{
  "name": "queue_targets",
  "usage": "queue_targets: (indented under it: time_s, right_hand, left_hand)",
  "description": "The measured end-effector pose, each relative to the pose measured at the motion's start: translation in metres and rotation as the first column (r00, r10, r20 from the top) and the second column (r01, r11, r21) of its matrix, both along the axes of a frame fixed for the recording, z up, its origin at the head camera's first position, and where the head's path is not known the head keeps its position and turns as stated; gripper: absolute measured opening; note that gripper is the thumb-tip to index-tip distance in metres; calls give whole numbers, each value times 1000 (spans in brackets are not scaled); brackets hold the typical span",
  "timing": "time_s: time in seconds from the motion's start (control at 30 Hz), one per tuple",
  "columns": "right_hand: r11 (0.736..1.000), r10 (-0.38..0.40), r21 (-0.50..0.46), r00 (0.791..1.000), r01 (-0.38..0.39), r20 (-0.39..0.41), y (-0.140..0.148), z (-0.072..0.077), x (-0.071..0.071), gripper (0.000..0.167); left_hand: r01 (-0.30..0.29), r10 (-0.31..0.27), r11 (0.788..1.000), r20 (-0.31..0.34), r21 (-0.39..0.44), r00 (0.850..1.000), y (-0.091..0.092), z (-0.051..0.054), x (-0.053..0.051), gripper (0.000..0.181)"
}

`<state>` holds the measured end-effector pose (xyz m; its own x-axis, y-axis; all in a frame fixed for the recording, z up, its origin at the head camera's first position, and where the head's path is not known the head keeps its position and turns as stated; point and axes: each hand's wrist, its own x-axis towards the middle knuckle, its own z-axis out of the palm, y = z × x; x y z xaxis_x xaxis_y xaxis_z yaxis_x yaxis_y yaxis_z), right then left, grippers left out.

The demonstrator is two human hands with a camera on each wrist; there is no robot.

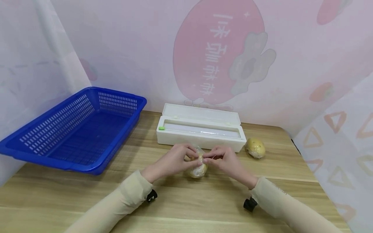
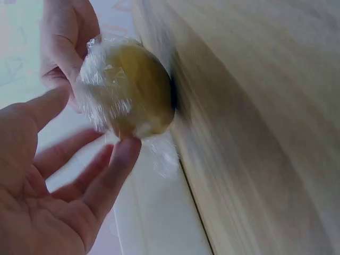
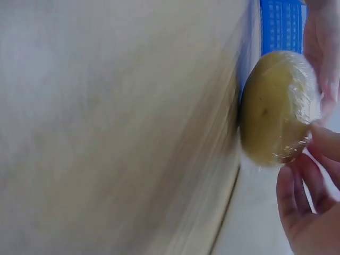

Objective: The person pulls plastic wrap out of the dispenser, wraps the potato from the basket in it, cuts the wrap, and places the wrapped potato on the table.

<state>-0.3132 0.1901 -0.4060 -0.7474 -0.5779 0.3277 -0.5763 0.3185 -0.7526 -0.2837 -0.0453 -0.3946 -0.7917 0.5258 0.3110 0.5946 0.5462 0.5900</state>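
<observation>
A yellow potato (image 1: 197, 171) in clear plastic wrap rests on the table between both hands. My left hand (image 1: 175, 160) holds it from the left, with thumb and fingers at its upper side. In the left wrist view a fingertip of that hand presses the potato (image 2: 139, 85), and loose wrap (image 2: 162, 154) sticks out beside it. From the right, my right hand (image 1: 228, 160) pinches the plastic wrap near the top. The right wrist view shows the film (image 3: 304, 101) gathered and creased along one side of the potato (image 3: 268, 114).
Behind the hands stands a white wrap dispenser box (image 1: 201, 142), lid raised, with a roll (image 1: 201, 130) inside and a green slider (image 1: 161, 128). A second wrapped potato (image 1: 255, 148) lies at its right end. A blue plastic basket (image 1: 99, 163) occupies the left side of the wooden table (image 1: 186, 207).
</observation>
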Motion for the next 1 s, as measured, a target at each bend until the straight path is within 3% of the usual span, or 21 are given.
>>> queue_targets:
  time_s: [0.1, 0.2, 0.33, 0.5, 0.63, 0.83, 1.0]
  right_hand:
    - [999, -14, 32, 988, 19, -155, -3, 2, 8, 9]
    - [999, 7, 45, 953, 7, -302, -6, 5, 11, 8]
    - [996, 46, 86, 938, -17, -343, -5, 9, 8, 13]
    - [986, 113, 146, 974, -85, -196, -4, 15, 4, 20]
    - [981, 141, 147, 984, -124, -110, -8, 17, 5, 23]
    - [985, 83, 157, 995, -74, -51, -13, 16, 4, 30]
    - [987, -29, 159, 993, 11, 114, -18, 16, 5, 29]
  left_hand:
    - [-31, 29, 998, -29, -56, 999, 0, 1, 4, 51]
    - [-69, 65, 992, -37, -103, 997, -2, 3, 5, 62]
    - [-92, 89, 988, -30, -125, 996, -7, 8, 2, 54]
    - [-74, 72, 990, -20, -121, 997, -13, 13, -2, 37]
    - [-27, 27, 996, -3, -88, 1000, -15, 15, -3, 25]
    - [32, -31, 999, 16, -27, 999, -17, 12, -5, 20]
    - [83, -83, 996, 3, -29, 997, -16, 7, -8, 21]
